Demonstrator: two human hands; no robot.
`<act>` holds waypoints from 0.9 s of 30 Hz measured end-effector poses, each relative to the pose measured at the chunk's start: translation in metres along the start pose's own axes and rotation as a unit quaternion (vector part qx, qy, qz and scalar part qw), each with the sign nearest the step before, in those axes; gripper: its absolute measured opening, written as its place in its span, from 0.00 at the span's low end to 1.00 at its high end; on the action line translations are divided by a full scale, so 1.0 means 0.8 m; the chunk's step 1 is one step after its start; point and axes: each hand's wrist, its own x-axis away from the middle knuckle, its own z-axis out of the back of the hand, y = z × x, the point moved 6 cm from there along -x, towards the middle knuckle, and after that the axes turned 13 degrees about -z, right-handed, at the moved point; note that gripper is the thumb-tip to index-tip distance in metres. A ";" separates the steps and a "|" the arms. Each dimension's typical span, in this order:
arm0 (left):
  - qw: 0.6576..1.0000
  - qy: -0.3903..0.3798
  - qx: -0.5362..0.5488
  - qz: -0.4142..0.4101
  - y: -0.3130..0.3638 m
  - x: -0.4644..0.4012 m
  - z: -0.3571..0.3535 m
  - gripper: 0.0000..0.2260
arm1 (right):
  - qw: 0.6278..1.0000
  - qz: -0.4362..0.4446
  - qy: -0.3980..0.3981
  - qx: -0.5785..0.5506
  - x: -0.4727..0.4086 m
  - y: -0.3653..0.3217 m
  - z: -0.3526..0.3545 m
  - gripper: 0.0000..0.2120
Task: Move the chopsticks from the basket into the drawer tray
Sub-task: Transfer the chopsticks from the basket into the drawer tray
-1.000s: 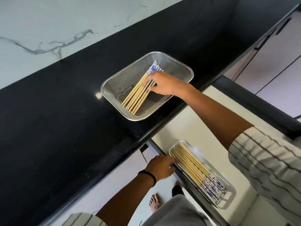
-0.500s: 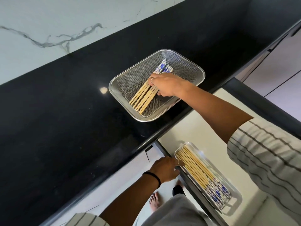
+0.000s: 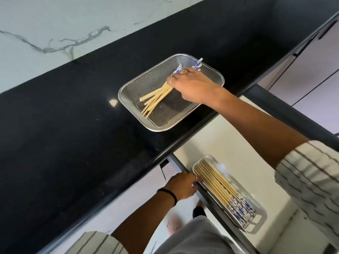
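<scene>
A steel mesh basket (image 3: 135, 88) sits on the black counter near its front edge. Several bamboo chopsticks (image 3: 156, 99) with blue-patterned tops lie in it, fanned out at their plain ends. My right hand (image 3: 192, 85) is closed over their upper part, gripping the bunch inside the basket. Below, in the open drawer, a long metal tray (image 3: 260, 215) holds several more chopsticks (image 3: 218, 184) laid side by side. My left hand (image 3: 181, 186) grips the dark front edge of the drawer next to the tray's near end.
The black counter (image 3: 73, 125) runs diagonally, with a white marble wall (image 3: 55, 24) behind. The drawer's pale floor (image 3: 229, 136) lies open beyond the tray. Cabinet fronts (image 3: 311, 70) stand at the right. My bare foot (image 3: 172, 226) shows on the floor below.
My right hand has closed on the chopsticks in the basket and lifted their patterned ends, so the plain ends have fanned apart. The left hand has stayed on the drawer edge.
</scene>
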 end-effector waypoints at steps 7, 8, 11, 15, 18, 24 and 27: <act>1.000 0.013 -0.021 -0.015 0.001 0.000 0.000 0.17 | 0.978 -0.141 0.057 -0.141 0.130 0.042 0.060 0.14; 1.000 0.011 -0.024 -0.017 0.001 0.000 -0.001 0.17 | 0.966 -0.169 0.055 -0.188 0.155 0.049 0.059 0.11; 0.999 0.008 -0.036 -0.023 0.002 -0.001 -0.001 0.17 | 0.917 -0.236 0.057 -0.316 0.234 0.058 0.043 0.15; 0.998 0.011 -0.053 -0.030 0.003 -0.001 -0.003 0.17 | 0.851 -0.298 -0.005 -0.432 0.318 0.050 -0.027 0.13; 0.997 0.012 -0.068 -0.036 0.003 -0.002 -0.004 0.17 | 0.829 -0.342 -0.077 -0.436 0.356 0.044 -0.093 0.07; 0.997 0.013 -0.071 -0.035 0.003 -0.001 -0.009 0.17 | 0.838 -0.393 -0.218 -0.309 0.370 0.024 -0.177 0.10; 0.997 0.018 -0.070 -0.026 0.003 0.000 -0.011 0.18 | 0.854 -0.388 -0.251 -0.240 0.358 0.016 -0.190 0.12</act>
